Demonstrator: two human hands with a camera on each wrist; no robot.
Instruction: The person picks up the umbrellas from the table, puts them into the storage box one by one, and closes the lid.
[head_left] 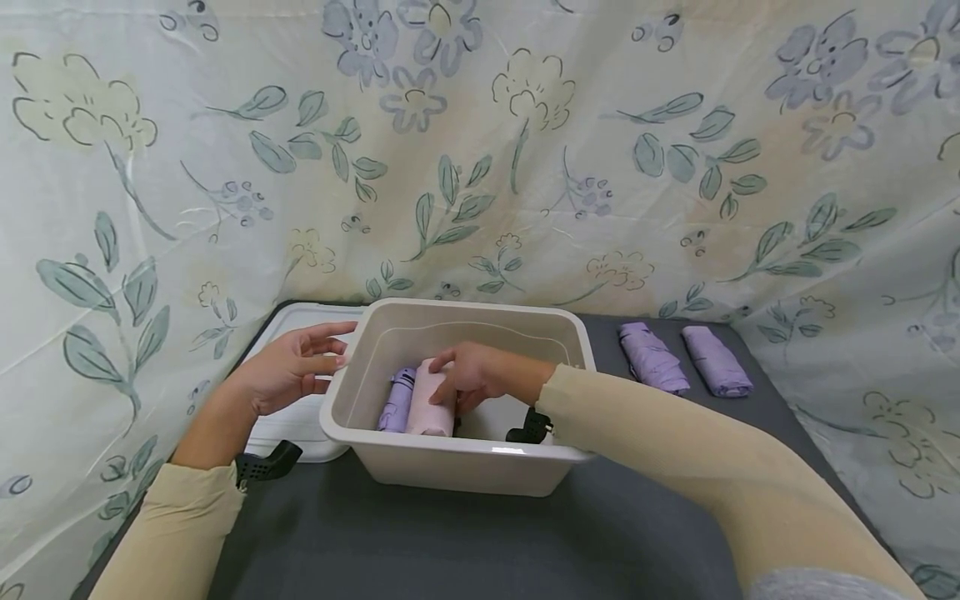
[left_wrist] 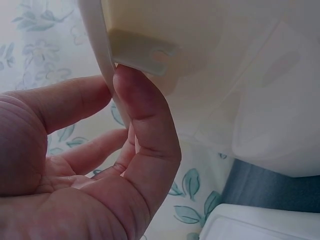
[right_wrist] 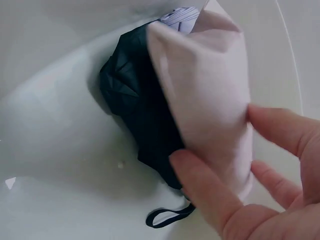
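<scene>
Because the right hand reaches down inside the beige bin, I judge the step in hand to be settling the pink roll among its neighbours. Its thumb and fingers pinch that roll from both sides, spread about as wide as the cloth. The left hand, as I read the left wrist view, pinches the bin's rim, thumb and finger on either side of the lip. To my mind, the next move calls for seating the roll straight, then loosening the right fingers without dragging it along.

In the bin, a purple roll lies just beside the pink one; on the other side I see a dark bundle with a looped strap. Whether the pink roll leans on that bundle, I cannot tell. Outside, two more purple rolls lie on the grey table to the right, and a white lid sits at left.
</scene>
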